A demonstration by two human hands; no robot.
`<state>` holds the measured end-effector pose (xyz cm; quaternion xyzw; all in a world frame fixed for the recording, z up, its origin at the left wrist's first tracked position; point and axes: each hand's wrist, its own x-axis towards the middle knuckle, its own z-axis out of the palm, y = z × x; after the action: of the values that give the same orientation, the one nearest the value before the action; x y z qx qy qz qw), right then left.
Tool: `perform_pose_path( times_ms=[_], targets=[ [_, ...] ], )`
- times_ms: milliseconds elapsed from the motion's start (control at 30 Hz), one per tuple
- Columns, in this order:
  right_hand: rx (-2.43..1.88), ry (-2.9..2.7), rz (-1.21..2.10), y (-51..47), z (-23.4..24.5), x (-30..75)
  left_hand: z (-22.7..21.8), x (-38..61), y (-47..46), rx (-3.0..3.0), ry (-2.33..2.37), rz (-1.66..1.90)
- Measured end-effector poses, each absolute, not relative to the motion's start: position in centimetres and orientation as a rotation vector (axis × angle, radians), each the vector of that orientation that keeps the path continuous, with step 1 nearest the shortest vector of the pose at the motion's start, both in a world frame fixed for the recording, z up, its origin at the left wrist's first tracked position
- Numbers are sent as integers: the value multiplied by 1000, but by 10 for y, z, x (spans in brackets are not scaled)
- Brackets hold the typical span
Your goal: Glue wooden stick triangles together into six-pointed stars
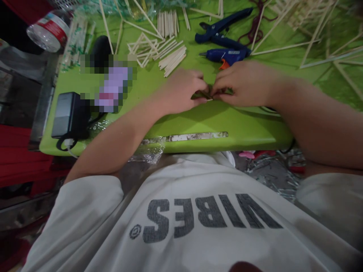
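Head view: left hand point(181, 90) and right hand point(244, 85) meet mid table point(198, 121). Fingers of both pinched narrow on thin stick point(209, 99), low over green surface. Blurred, grip detail unclear. Glue gun point(227, 56) just behind right hand, stick pile point(172, 60) behind left, black adapter point(66, 115) far left.

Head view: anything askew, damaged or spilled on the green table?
The pale strip along the front edge of the table is flaked and patchy. The water bottle lies on its side, far left. Below, scraps litter the floor. The left hand and right hand pinch a small piece.
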<state>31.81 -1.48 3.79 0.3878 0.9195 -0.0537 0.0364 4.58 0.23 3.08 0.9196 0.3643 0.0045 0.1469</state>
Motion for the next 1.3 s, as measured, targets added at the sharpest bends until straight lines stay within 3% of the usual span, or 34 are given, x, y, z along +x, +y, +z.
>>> perform_pose_path(
  times_ms=[400, 800, 1100, 1300],
  targets=[
    [1211, 2795, -175, -11, 34, 314, 30, 51, 1, 2749, 995, 25],
    [1312, 3076, -708, -24, 64, 330, 34, 53, -2, 2703, 992, -4],
    [1420, 2954, -374, -14, 52, 334, 34, 48, -2, 2702, 992, 72],
    [1405, 2992, -398, -5, 42, 340, 48, 42, -1, 2631, 1117, 114]
  ],
)
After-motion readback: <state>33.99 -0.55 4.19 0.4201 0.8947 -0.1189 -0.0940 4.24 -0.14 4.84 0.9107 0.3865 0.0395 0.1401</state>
